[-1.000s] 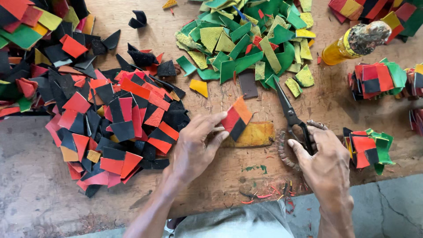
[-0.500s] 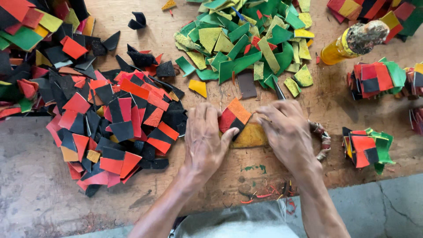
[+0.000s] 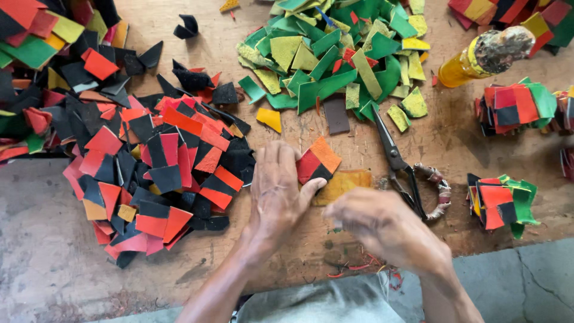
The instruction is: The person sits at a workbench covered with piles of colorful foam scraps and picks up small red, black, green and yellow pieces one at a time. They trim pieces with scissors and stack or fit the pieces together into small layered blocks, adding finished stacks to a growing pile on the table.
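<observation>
From the head view I see my left hand (image 3: 278, 191) lying flat, fingers together, thumb pinning a red, orange and black patch (image 3: 318, 161) to the wooden bench (image 3: 454, 149). My right hand (image 3: 385, 230) is blurred; I cannot tell its grip. Scissors (image 3: 397, 164) lie just beside it. I judge this the piecing step; steadying comes next. 2 scrap heaps crowd the bench.
</observation>
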